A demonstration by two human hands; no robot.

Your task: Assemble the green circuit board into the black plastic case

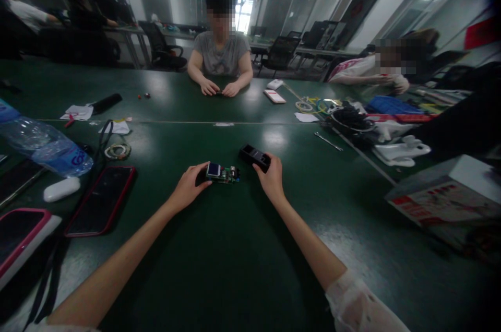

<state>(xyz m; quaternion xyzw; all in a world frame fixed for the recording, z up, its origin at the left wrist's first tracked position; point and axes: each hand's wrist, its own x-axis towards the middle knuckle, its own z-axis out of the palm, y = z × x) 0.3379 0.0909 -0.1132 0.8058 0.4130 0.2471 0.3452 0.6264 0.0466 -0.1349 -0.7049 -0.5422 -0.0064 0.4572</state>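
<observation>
My left hand (188,185) grips the left end of a small green circuit board (226,174), thumb below and fingers above. A little square screen (213,169) sits on the board near my fingers, and small parts cover the rest of it. My right hand (271,174) is closed on the right end of a black plastic casing (254,155), which has an opening in its face. The casing is tilted and lies slightly farther from me than the board. Board and casing are apart, with a short gap between them, over the green table (235,248).
On the left are a water bottle (50,146), a red-edged phone (100,200), a white earphone case (61,189) and another phone (19,233). To the right stand a box (450,196), a wrench (327,141) and a cable heap (352,118). A person (221,55) sits opposite.
</observation>
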